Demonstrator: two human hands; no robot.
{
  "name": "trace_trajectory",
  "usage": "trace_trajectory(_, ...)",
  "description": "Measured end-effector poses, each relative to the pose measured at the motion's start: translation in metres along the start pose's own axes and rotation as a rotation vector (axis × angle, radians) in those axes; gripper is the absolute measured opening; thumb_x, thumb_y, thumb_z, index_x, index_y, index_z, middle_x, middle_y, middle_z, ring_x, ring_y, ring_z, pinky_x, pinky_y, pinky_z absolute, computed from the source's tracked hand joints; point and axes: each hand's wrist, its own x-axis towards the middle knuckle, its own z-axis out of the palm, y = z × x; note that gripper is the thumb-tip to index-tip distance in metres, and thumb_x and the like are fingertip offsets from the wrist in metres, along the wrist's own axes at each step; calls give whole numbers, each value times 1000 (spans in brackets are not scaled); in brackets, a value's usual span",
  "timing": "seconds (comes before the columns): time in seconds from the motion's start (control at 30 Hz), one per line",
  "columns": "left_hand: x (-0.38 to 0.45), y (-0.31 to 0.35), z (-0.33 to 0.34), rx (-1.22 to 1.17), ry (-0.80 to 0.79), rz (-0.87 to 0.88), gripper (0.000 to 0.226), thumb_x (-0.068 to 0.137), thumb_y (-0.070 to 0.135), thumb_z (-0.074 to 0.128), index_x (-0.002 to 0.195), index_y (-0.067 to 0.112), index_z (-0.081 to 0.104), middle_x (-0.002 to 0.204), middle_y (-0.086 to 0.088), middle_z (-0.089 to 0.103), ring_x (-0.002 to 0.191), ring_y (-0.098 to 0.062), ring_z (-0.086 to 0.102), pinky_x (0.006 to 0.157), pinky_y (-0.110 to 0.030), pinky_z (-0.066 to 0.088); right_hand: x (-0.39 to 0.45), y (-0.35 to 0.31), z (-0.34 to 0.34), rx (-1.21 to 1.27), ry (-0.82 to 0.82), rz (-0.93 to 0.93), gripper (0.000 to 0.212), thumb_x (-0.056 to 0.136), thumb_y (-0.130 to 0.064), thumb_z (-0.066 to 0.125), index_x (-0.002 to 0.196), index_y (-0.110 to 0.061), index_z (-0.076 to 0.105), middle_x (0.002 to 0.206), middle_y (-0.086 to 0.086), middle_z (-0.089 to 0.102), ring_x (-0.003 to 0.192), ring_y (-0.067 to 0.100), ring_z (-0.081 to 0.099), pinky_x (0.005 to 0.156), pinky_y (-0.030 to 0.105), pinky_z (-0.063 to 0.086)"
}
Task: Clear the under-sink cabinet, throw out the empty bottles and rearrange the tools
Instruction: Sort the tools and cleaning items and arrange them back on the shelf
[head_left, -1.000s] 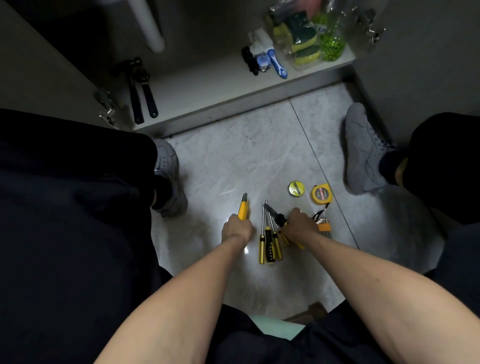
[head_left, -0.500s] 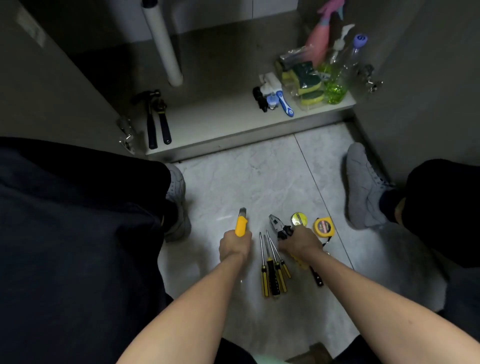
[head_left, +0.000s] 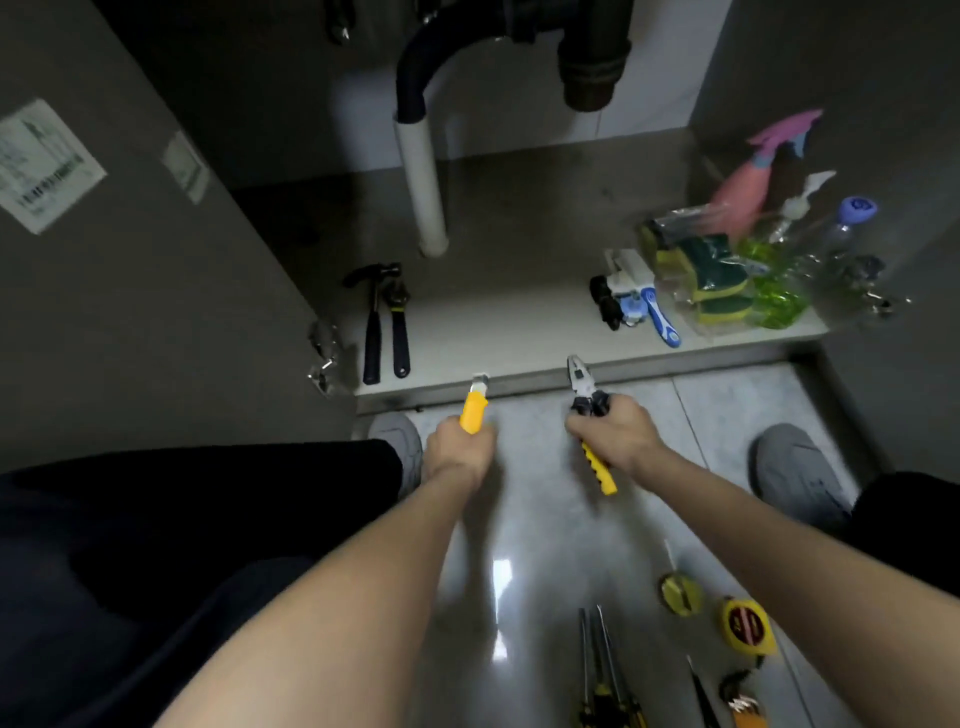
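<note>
My left hand (head_left: 460, 449) grips a yellow utility knife (head_left: 475, 405), its tip pointing at the cabinet floor's front edge (head_left: 519, 387). My right hand (head_left: 613, 431) grips yellow-handled pliers (head_left: 587, 395), jaws forward. Both are held in the air just short of the cabinet. On the cabinet floor at the left lie a hammer (head_left: 373, 322) and a wrench (head_left: 398, 327). Screwdrivers (head_left: 602, 670), a round yellow tin (head_left: 680, 595) and a yellow tape measure (head_left: 748, 626) lie on the tiled floor near me.
At the cabinet's right stand a pink spray bottle (head_left: 748, 182), clear bottles (head_left: 831, 234), bagged sponges (head_left: 711, 275) and a blue-handled brush (head_left: 660, 317). A white drain pipe (head_left: 423, 176) drops at the middle back. My grey shoes (head_left: 795, 473) and knees flank the floor tiles.
Both hands lifted off the floor and moved forward to the cabinet's edge, the left carrying the knife and the right the pliers. My head tipped up, showing more of the cabinet.
</note>
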Motion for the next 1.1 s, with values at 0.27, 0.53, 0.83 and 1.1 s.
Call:
trace_trajectory(0.27, 111, 51, -56, 137, 152, 73, 21, 87, 21, 62, 103, 8, 62, 102, -17, 66, 97, -36, 63, 71, -32, 43, 97, -106, 32, -69, 41, -158, 43, 80, -46, 65, 103, -11, 55, 99, 10, 61, 101, 35, 61, 74, 32, 42)
trace_trajectory(0.53, 162, 51, -65, 101, 214, 32, 31, 85, 21, 65, 113, 7, 65, 112, -20, 67, 106, -39, 62, 84, -36, 48, 136, -139, 104, -115, 40, -188, 44, 79, -41, 69, 111, -14, 62, 114, 11, 66, 108, 34, 63, 81, 32, 49)
trace_trajectory(0.83, 160, 60, -44, 220, 251, 341, 36, 86, 16, 64, 121, 13, 60, 121, -13, 60, 111, -35, 58, 83, -33, 44, 135, -126, 104, -469, 222, -441, 64, 74, -35, 72, 131, -13, 51, 130, 11, 49, 123, 32, 40, 94, 39, 44)
trace_trajectory(1.1, 160, 68, -44, 504, 249, 322, 28, 87, 35, 67, 110, 21, 61, 105, -8, 67, 98, -31, 64, 66, -31, 40, 117, -79, 97, -433, 296, -592, 71, 79, -43, 68, 141, -16, 44, 126, 7, 47, 113, 28, 40, 85, 38, 44)
